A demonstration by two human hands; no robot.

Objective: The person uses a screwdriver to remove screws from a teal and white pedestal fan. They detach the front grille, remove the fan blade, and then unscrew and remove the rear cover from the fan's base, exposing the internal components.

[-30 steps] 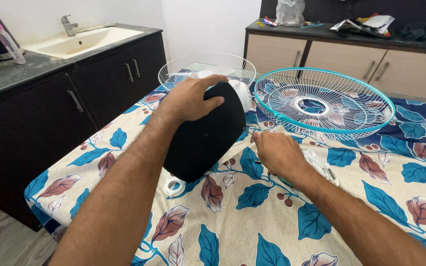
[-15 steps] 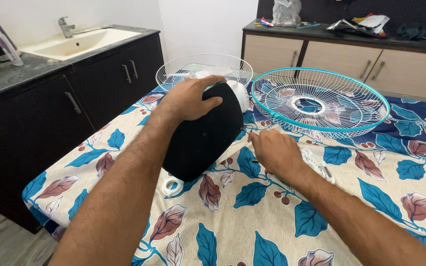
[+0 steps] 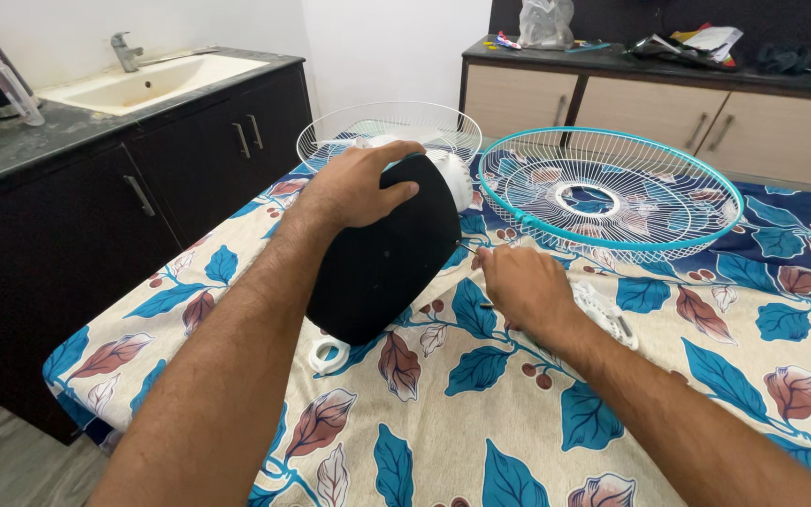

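While your left hand (image 3: 354, 188) lies spread over the top of the black motor housing (image 3: 382, 253), steadying it mid-table, your right hand (image 3: 523, 286) pinches a thin tool (image 3: 466, 248) at its right side, teal grille (image 3: 610, 194) far right, white grille (image 3: 389, 127) behind.

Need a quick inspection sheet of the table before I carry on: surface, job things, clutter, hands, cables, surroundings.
Surface: table under leaf-print cloth.
Job's things: black domed fan motor housing lying tilted on the cloth; thin metal tool tip at its side.
Clutter: teal-rimmed wire fan guard, white wire guard, white plastic ring.
Hands: left hand presses on the housing; right hand pinches the tool.
Cables: nothing seen.
Surroundings: dark cabinet with sink, littered beige sideboard.
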